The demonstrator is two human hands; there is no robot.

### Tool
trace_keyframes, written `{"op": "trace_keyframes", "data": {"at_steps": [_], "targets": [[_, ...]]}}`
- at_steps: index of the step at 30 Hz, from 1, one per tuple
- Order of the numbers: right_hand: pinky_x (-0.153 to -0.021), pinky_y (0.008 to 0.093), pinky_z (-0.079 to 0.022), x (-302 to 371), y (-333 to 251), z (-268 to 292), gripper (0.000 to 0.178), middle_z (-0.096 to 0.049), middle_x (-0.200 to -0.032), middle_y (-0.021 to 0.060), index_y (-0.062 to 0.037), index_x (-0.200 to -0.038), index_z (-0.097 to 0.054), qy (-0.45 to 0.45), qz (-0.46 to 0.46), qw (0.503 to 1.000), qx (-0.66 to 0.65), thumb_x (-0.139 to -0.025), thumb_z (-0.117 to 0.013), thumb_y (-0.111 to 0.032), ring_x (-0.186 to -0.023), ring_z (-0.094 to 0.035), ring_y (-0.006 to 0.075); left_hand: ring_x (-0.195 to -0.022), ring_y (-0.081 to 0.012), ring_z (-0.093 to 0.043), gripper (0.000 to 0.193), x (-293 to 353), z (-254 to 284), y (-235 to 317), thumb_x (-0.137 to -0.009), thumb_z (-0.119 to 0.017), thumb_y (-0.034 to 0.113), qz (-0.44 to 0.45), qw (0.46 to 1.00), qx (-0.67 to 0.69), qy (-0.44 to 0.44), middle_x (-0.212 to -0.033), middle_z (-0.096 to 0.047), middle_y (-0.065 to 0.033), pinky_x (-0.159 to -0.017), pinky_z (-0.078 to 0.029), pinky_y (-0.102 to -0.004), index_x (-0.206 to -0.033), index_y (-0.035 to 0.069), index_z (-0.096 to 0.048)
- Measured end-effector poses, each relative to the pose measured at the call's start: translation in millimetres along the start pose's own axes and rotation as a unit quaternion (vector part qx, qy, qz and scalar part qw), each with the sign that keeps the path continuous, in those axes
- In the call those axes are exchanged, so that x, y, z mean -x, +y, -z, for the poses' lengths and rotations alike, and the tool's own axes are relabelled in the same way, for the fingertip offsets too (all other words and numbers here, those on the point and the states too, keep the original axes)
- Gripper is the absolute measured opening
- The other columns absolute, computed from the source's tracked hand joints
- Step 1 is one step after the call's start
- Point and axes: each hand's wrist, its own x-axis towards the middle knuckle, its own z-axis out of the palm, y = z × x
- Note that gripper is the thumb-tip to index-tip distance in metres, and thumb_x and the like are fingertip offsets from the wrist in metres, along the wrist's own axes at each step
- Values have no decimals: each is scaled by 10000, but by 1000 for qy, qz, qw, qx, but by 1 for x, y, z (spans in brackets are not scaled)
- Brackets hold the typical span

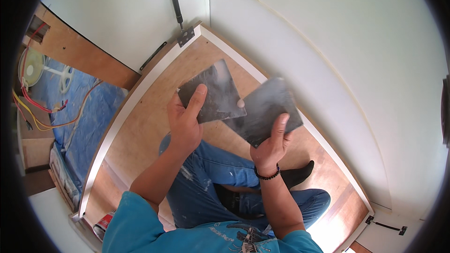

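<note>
My left hand [186, 117] grips a thin, dark, square spreader plate [218, 91], thumb on its upper face and fingers behind it. A second dark spreader plate [269, 105] is held in my right hand [274, 145], its thumb likewise lying on top. Both plates are smeared with whitish streaks. Their inner edges overlap, the left one in front. A small pale blob of putty [241, 104] sits at the lower right corner of the left plate, against the right plate. The two plates are above my crossed legs, off the wooden panel.
I sit on a wooden panel [154, 107] edged with a white frame [105, 133]. A black gas strut [174, 0] meets a hinge plate [186, 36] at the far corner. White walls [375, 65] rise on the right. Loose wires [47, 112] and blue sheeting [86, 126] lie left; a can [103, 225] stands lower left.
</note>
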Motion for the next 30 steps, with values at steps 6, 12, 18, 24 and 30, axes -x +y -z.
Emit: {"op": "trace_keyframes", "data": {"at_steps": [6, 12, 18, 24, 30], "targets": [[-963, 376, -550, -42, 53, 62, 395, -671, -1255, 83, -86, -1386, -603, -11, -142, 988, 60, -1107, -544, -359, -1108, -669, 216, -1085, -167, -691, 259, -39, 15, 5, -1068, -585, 87, -55, 997, -48, -11, -1198, -717, -86, -954, -550, -315, -1305, 6, -652], [-820, 382, -619, -51, 138, 176, 392, -739, -1119, 41, -115, -1313, -654, -14, -401, 897, -187, -1056, -614, -409, -971, -727, 224, -1253, -248, -631, 496, -127, 115, -45, -934, -614, -39, -88, 742, -618, -244, -1429, -639, -74, -1082, -483, -404, -1409, 104, -634], [-444, 376, -576, -53, 139, 179, 407, -678, -906, 12, -118, -1129, -699, -3, -444, 888, -123, -1030, -613, -504, -723, -664, 250, -1403, -269, -505, 690, -198, 135, -90, -812, -641, -72, -292, 534, -737, -294, -1523, -561, -48, -1165, -411, -449, -1461, 156, -593], [-467, 382, -586, -55, 139, 185, 410, -706, -960, 30, -111, -1147, -689, -21, -452, 881, -137, -1025, -623, -497, -726, -685, 291, -1428, -252, -482, 701, -236, 141, -117, -840, -605, -98, -293, 499, -762, -292, -1537, -547, -26, -1190, -406, -429, -1480, 185, -579], [-504, 396, -598, -55, 140, 189, 407, -711, -973, 35, -118, -1139, -691, -37, -468, 872, -135, -1017, -632, -502, -723, -698, 306, -1427, -249, -480, 690, -249, 153, -131, -847, -612, -84, -292, 487, -773, -284, -1536, -546, -18, -1192, -400, -431, -1487, 173, -570]]}}
